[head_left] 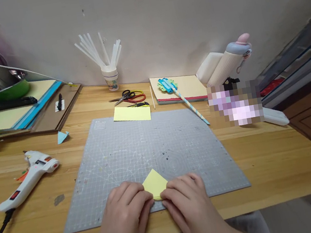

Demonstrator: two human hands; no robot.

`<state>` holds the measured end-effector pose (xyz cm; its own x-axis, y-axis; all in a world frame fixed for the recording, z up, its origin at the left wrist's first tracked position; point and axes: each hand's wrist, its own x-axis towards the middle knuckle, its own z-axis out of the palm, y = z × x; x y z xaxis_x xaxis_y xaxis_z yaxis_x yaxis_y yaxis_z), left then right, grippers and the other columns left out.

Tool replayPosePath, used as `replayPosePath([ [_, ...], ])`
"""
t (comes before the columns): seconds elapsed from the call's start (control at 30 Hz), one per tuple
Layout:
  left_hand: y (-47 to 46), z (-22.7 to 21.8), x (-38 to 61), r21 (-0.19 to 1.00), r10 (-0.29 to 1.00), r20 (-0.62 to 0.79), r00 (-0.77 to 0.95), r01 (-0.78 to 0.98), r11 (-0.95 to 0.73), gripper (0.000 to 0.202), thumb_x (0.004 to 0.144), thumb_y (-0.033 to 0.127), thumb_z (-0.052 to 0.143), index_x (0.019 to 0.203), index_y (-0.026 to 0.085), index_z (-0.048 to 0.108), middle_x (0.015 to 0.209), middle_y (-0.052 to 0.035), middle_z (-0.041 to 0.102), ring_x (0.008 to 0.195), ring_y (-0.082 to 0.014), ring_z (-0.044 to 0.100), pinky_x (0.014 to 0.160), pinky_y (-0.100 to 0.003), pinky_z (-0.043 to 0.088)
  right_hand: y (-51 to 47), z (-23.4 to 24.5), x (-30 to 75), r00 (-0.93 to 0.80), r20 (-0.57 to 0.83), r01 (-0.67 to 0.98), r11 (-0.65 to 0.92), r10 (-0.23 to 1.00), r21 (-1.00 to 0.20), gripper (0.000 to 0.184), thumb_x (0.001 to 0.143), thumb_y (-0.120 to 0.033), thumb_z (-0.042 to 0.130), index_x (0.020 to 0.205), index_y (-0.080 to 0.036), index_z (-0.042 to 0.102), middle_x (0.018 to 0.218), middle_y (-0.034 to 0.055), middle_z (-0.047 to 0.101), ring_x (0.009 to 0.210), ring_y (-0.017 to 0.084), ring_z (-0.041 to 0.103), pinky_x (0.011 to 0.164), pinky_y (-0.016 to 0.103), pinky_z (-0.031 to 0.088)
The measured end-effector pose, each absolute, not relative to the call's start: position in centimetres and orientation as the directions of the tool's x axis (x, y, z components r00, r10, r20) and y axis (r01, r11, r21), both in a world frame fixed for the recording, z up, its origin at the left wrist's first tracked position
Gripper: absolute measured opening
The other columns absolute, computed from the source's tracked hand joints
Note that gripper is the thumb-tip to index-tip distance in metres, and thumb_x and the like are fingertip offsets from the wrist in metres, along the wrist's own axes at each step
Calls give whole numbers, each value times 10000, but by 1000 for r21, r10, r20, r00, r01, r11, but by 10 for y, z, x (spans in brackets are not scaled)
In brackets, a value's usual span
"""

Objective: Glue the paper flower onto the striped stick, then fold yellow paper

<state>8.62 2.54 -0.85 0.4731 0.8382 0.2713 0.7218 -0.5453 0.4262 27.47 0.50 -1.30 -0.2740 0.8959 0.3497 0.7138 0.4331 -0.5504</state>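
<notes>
A small sheet of yellow paper lies near the front edge of the grey cutting mat, one corner pointing away from me. Its near edge looks folded or rolled over into a narrow band. My left hand pinches the left end of that band between thumb and fingers. At the right end, my right hand grips it the same way. The paper's left and right corners are hidden under my fingers. Beyond it, a yellow paper strip lies across the mat's far edge.
A white glue gun lies left of the mat, near a blue paper scrap. Scissors and a cup of white sticks are at the back. A paper flower on a striped stem reaches over the mat's far right.
</notes>
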Motion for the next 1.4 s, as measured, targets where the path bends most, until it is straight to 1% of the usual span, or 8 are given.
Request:
replayPosePath([
  [0.23, 28, -2, 91, 430, 839, 204, 505, 723, -540, 126, 869, 156, 474, 850, 215, 585, 819, -6, 597, 786, -170, 516, 694, -324, 387, 12, -10, 267, -280, 348, 723, 435, 895, -537, 173, 886, -136, 457, 794, -200, 589, 776, -1, 588, 756, 154, 489, 718, 329, 265],
  [0.5, 23, -8, 92, 375, 830, 243, 503, 740, -558, 152, 843, 115, 503, 899, 236, 575, 854, 10, 605, 803, -175, 505, 718, -322, 349, 14, -14, 269, -311, 407, 694, 497, 859, -521, 168, 862, -111, 465, 788, -190, 594, 735, -2, 584, 748, 159, 465, 699, 329, 255],
  [0.67, 23, -11, 92, 305, 826, 271, 494, 770, -561, 98, 847, 127, 512, 844, 218, 549, 820, 13, 599, 761, -174, 495, 702, -327, 308, 14, -19, 266, -290, 470, 741, 506, 834, -441, 156, 853, -127, 472, 783, -191, 596, 749, 12, 602, 772, 172, 487, 712, 342, 256],
  [0.77, 23, -14, 91, 301, 814, 277, 511, 758, -578, 124, 843, 116, 508, 889, 221, 555, 853, 14, 609, 786, -178, 499, 718, -328, 303, 14, -23, 265, -291, 490, 757, 511, 822, -407, 176, 865, -140, 448, 777, -190, 592, 730, 16, 598, 763, 173, 488, 717, 348, 259],
  [0.9, 24, -15, 90, 300, 808, 265, 526, 751, -587, 148, 841, 110, 497, 913, 223, 562, 863, 9, 613, 783, -178, 498, 717, -327, 302, 15, -25, 264, -305, 468, 753, 511, 829, -414, 190, 843, -109, 421, 765, -185, 578, 703, 21, 578, 726, 175, 468, 703, 347, 251],
  [1.13, 29, -11, 99, 257, 835, 226, 501, 797, -547, 174, 831, 75, 443, 786, 207, 548, 730, -5, 559, 687, -192, 470, 643, -330, 277, 21, -20, 258, -316, 410, 802, 472, 856, -365, 213, 770, -46, 365, 709, -184, 516, 663, 27, 525, 641, 175, 415, 671, 340, 232],
  [1.23, 32, -9, 103, 247, 838, 228, 496, 803, -542, 188, 828, 66, 432, 736, 199, 527, 691, -10, 530, 653, -199, 451, 624, -331, 273, 22, -17, 258, -307, 359, 821, 436, 881, -369, 211, 809, -58, 379, 709, -189, 512, 661, 17, 530, 644, 173, 425, 691, 343, 231],
  [1.4, 33, -7, 103, 260, 842, 198, 503, 801, -540, 165, 847, 80, 443, 767, 200, 524, 713, -7, 538, 676, -202, 461, 642, -340, 291, 15, -17, 270, -270, 340, 801, 406, 901, -439, 199, 904, -135, 421, 768, -208, 547, 718, -5, 598, 722, 163, 492, 753, 351, 231],
])
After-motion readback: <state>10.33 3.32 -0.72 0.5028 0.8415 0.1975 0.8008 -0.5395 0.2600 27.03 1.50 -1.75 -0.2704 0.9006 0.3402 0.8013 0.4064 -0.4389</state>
